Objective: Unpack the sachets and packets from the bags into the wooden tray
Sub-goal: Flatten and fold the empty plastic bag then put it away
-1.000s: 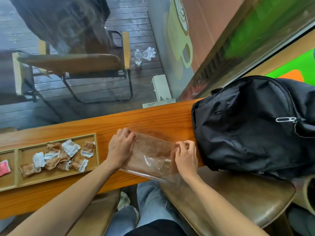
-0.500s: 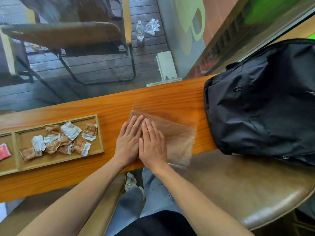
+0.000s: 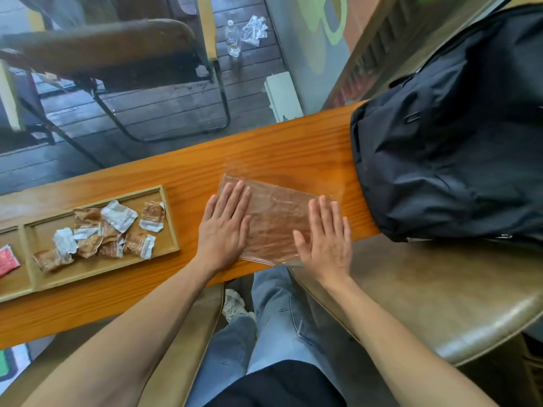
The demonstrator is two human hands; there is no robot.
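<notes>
Two hands flat on clear plastic bag (image 3: 276, 221), palms down. Left hand (image 3: 224, 230) on bag's left end, fingers (image 3: 235, 198) straight and pressed together, pointing away toward window. Right hand (image 3: 326, 239) on bag's right end, fingers (image 3: 326, 212) extended and close together, thumb splayed left over the plastic. Hands apart, bare bag surface between them.

Bag lying flat on worktop (image 3: 182, 177), looks empty, wood grain visible through it. Long axis roughly along worktop length, left to right, slightly skewed: left end further from body, right end nearer. Near edge just overhanging worktop's front edge by right wrist. Which end has the opening: cannot tell.

Wooden tray (image 3: 172, 218) left of bag, just beside left hand, not touching it. Long axis also along worktop. Large compartment holds loose heap of brown and white sachets (image 3: 102, 230), crumpled, pointing every direction. Red packet (image 3: 7, 259) in next compartment to left, cut by frame edge.

Black backpack (image 3: 452, 148) right of bag, resting on worktop end and brown stool seat (image 3: 426, 304); close to bag's right end, contact unclear.
</notes>
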